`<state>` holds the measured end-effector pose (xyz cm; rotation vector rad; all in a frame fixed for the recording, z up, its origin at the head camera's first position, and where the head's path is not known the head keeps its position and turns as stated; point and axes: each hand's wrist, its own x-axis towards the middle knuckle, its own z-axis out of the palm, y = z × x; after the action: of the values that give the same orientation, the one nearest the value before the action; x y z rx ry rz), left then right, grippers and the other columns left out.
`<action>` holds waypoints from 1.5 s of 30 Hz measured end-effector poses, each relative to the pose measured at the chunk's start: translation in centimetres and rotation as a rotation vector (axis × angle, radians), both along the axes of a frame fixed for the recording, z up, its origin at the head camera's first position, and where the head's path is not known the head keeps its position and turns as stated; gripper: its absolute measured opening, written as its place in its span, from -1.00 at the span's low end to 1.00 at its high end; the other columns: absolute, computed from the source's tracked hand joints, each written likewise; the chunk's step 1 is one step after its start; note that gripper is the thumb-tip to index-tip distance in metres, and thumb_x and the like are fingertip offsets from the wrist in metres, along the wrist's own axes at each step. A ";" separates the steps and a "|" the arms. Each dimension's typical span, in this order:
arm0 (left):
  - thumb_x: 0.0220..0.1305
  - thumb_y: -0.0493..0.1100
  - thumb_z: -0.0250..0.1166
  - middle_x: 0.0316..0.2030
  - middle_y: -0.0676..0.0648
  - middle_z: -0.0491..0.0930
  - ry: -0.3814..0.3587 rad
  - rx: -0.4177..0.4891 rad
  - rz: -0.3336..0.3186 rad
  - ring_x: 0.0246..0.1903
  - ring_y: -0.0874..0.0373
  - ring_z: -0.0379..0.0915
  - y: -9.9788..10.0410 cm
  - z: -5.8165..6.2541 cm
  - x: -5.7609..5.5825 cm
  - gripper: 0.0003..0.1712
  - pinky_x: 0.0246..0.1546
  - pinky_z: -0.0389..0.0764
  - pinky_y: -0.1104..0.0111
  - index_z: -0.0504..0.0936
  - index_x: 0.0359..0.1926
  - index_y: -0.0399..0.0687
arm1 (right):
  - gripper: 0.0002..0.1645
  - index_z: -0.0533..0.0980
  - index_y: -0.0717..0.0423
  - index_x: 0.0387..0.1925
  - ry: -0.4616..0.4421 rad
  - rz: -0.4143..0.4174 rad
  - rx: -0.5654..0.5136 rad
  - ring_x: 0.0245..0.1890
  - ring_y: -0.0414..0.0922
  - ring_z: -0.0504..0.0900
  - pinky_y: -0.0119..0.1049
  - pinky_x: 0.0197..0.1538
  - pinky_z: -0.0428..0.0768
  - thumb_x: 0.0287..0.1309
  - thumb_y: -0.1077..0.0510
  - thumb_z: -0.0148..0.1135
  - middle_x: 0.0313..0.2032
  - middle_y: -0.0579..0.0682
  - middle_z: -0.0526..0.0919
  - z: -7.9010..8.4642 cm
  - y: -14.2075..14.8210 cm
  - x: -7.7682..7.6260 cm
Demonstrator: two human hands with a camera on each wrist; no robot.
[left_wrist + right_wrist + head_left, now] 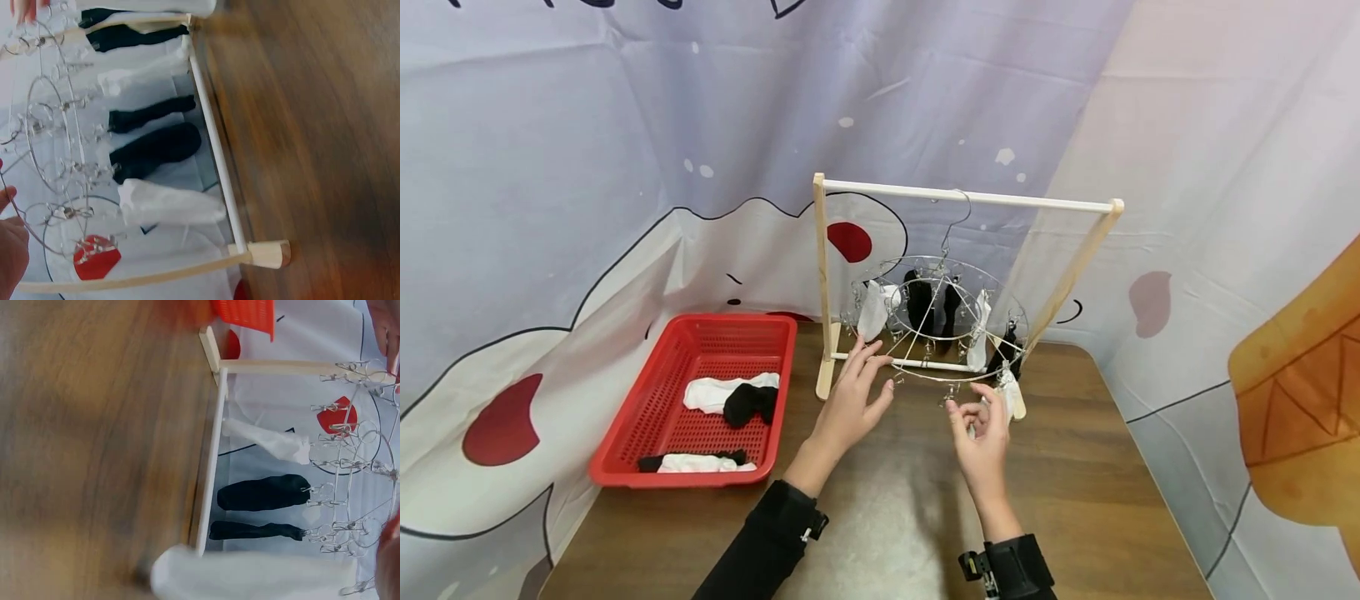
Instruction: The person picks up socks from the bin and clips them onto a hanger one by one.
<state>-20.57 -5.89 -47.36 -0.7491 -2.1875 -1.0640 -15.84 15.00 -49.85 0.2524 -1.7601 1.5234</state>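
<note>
A round wire sock hanger [917, 379] with many small clips hangs by its hook from a rack bar. White and black socks are clipped round it, among them a white sock [872, 310], a black sock [156, 150] and another white sock [979, 333]. My left hand [850, 400] is at the ring's front left, fingers extended to the wire and thumb apart. At the front right, my right hand [981, 437] has bent fingers, thumb and forefinger apart beside a dangling clip [952, 390]. A white sock [1009, 387] hangs just beyond that hand.
A red plastic basket [625, 425] on the left of the wooden table [880, 517] holds several white and black socks. The rack has wooden side posts [822, 267], a white top bar [1037, 201] and a lower bar [215, 444]. A printed curtain [737, 125] hangs behind.
</note>
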 end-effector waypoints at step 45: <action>0.34 -0.22 0.29 0.41 -0.27 0.35 -0.148 0.092 0.174 0.46 -0.27 0.15 -4.2 0.1 0.0 -0.43 0.44 0.21 -0.11 0.45 0.34 -0.26 | -0.69 0.29 0.70 -0.45 -0.361 0.177 -0.400 -0.80 -0.37 0.34 -0.57 -0.68 0.29 0.20 0.56 0.27 -0.51 -0.11 0.71 1.2 0.1 -1.0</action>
<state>-20.59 -10.06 -47.25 -0.4427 -2.2622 -1.1531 -16.85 15.15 -48.65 -0.0768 -1.6812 2.1137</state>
